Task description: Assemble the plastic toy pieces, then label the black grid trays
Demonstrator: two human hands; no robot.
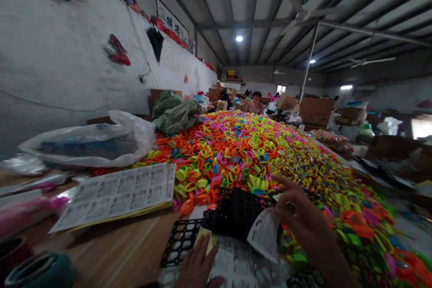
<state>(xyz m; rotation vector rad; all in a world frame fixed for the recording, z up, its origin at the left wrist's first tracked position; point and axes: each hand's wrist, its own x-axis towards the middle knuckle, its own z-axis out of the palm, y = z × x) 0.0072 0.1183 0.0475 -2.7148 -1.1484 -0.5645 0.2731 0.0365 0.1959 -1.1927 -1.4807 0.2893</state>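
Left hand (197, 261), spread on printed sheet (232, 258), six o'clock; paper slip (265, 236), five o'clock, pinched by separate right hand (299, 222); could be creased by crooked pulling.

Five o'clock: curled printed sheet (263, 235) in right hand (300, 220). Six o'clock: left hand (198, 263), palm down, near black plastic grids (236, 213).

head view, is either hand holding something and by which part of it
The right hand pinches a small printed slip near its upper right corner. The left hand lies open, with no grip visible.
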